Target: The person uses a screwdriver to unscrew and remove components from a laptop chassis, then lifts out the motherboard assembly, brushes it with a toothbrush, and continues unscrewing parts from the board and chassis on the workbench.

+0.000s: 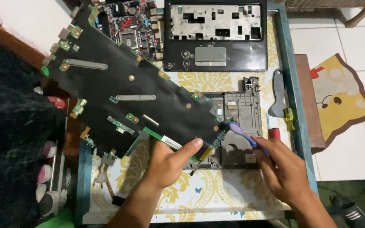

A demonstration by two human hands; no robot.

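The black-covered laptop board (136, 90) is already lifted out of the grey base frame (239, 126), tilted up and away from the left hand (170, 162), which pinches its near edge. The right hand (281, 169) closes around a blue brush (239, 131) (bristles touching the board's corner); brushing seems unfinished.

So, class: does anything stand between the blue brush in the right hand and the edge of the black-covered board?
Nothing visible does. The right hand holds the blue brush with its head at the black-covered board, which the left hand grips.
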